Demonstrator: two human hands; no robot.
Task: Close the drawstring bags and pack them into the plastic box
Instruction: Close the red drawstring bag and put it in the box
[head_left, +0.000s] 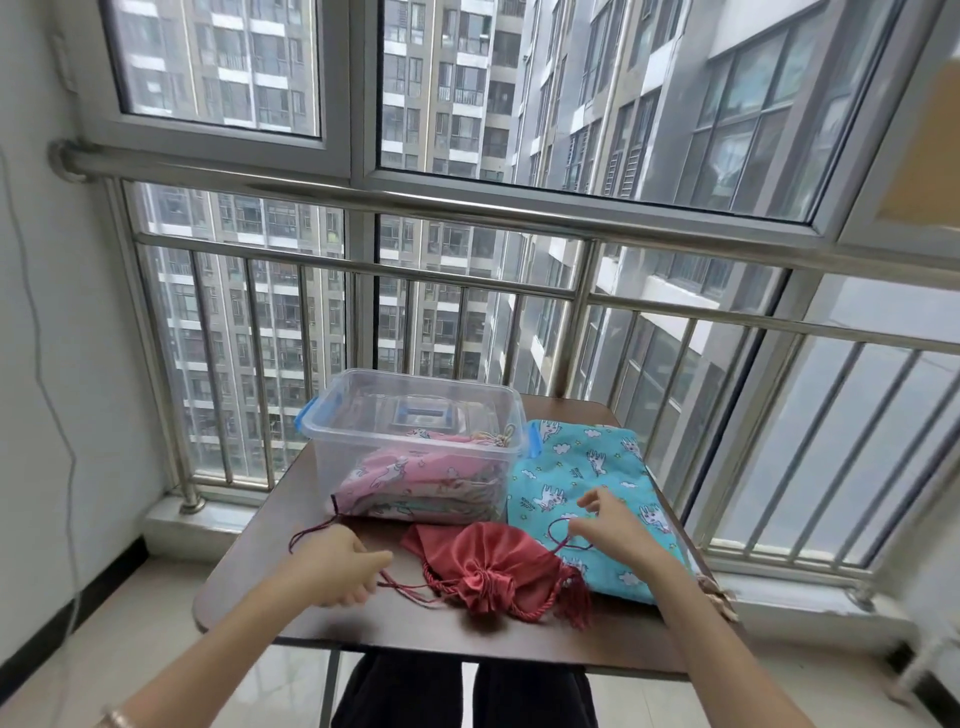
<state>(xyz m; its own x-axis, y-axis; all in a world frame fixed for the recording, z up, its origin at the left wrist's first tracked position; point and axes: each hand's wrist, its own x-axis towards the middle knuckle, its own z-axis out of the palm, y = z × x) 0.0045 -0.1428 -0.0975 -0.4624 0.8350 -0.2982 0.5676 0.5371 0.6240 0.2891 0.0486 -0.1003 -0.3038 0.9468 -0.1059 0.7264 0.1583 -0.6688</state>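
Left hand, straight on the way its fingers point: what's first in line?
Probably the red bag. The left hand points right along the cord it pinches, and the bag lies next on that line; depth unclear.

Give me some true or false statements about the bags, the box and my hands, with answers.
The red bag lies on the table, outside the box. True.
The box is empty. False: pink bags lie inside.
The blue bag lies right of the box. True.
The right hand rests on the box. False: it pinches a cord above the blue bag.
The left hand holds the other cord. True.
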